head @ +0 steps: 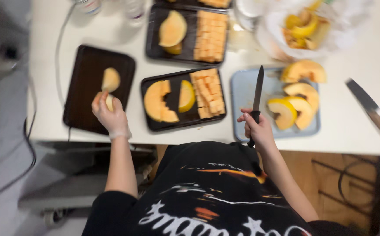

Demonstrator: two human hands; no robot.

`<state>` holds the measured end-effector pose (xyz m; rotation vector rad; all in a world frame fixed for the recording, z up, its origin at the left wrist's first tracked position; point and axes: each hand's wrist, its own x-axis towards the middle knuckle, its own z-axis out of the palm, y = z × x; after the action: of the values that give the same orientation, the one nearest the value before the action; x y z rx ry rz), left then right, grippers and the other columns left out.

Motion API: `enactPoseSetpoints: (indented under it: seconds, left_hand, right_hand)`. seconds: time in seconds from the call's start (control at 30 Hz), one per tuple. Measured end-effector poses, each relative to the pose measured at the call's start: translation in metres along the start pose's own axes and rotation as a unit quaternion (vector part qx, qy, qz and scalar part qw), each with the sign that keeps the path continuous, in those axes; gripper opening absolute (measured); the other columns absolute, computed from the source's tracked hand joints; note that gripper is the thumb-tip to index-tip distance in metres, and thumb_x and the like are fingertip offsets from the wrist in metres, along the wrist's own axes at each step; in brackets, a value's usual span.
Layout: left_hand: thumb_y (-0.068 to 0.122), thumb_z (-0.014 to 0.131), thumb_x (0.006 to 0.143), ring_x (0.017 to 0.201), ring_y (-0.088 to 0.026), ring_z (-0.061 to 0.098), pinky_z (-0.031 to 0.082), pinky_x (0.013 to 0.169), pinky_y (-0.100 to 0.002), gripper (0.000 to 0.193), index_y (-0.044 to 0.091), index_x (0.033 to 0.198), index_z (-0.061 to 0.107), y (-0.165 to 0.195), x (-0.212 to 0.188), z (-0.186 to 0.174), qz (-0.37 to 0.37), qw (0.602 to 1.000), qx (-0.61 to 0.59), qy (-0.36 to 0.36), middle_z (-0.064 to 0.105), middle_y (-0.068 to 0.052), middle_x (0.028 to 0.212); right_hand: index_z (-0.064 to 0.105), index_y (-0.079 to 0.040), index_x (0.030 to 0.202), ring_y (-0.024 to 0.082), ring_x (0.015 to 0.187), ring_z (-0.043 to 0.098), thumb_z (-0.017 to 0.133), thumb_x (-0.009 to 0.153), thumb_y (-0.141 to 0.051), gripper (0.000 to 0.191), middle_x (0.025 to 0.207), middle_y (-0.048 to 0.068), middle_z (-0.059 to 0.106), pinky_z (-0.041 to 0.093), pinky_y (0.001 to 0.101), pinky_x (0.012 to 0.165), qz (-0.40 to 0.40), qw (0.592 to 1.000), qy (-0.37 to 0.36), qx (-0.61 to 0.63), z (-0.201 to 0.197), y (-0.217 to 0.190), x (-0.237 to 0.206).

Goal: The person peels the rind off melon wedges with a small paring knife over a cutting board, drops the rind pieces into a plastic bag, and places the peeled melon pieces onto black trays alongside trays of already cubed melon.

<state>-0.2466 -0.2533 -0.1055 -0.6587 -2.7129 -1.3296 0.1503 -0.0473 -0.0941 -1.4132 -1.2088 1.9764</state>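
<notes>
My left hand [110, 114], in a thin glove, grips a pale melon piece [109, 102] over a dark brown tray [85, 83] at the left. Another pale melon piece [111, 79] lies on that tray just beyond my fingers. My right hand [256, 128] holds a black-handled knife [257, 94], blade pointing away from me, over a light blue cutting board [246, 89]. Several orange melon wedges [295, 105] with rind lie on the board's right half.
Between my hands, a black tray [147, 87] holds melon slices and rows of cubes. A second such tray [151, 39] lies beyond it. A wooden-handled knife [369, 107] lies at the right. A white bag of rinds [305, 26] sits at the back. A cable [58, 57] runs along the left.
</notes>
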Motion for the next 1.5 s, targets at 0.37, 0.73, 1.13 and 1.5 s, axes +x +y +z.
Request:
enactPoseSetpoints:
  seconds: [0.37,0.73,1.13,1.5]
  left_hand:
    - [0.025,0.072,0.088,0.128,-0.038,0.055,0.043,0.11,-0.043,0.053,0.01,0.137,0.059,0.209,-0.194,0.205,0.251,0.799,-0.113,-0.535,0.059,-0.018,0.138]
    - [0.012,0.078,0.074,0.124,-0.035,0.055,0.045,0.108,-0.045,0.057,0.011,0.127,0.059,0.316,-0.286,0.34,0.514,0.718,0.075,-0.464,0.06,-0.013,0.129]
    - [0.017,0.076,0.072,0.111,-0.026,0.069,0.055,0.096,-0.034,0.064,0.005,0.132,0.057,0.365,-0.317,0.319,0.153,0.773,-0.168,-0.593,0.068,-0.016,0.121]
    - [0.044,0.062,0.097,0.119,-0.027,0.06,0.05,0.102,-0.046,0.055,0.01,0.138,0.053,0.384,-0.368,0.314,-0.397,0.546,-0.582,-0.454,0.063,-0.009,0.126]
  right_hand:
    - [0.059,0.0,0.124,0.005,0.051,0.042,0.06,0.104,-0.019,0.028,0.085,0.006,0.063,0.035,0.0229,0.045,-0.076,0.969,0.211,0.108,-0.177,0.0,-0.057]
    - [0.062,0.002,0.122,0.005,0.049,0.041,0.06,0.102,-0.018,0.028,0.083,0.005,0.064,0.033,0.024,0.043,-0.05,0.97,0.215,0.102,-0.318,0.004,-0.073]
    - [0.067,-0.002,0.116,0.003,0.045,0.044,0.073,0.089,-0.019,0.033,0.078,-0.006,0.067,0.035,0.0223,0.041,-0.077,0.994,0.016,-0.077,-0.362,-0.046,-0.02]
    - [0.069,-0.001,0.102,0.004,0.049,0.042,0.08,0.087,-0.013,0.022,0.068,-0.003,0.056,0.03,0.0228,0.043,-0.079,0.996,0.022,0.016,-0.38,-0.086,0.007]
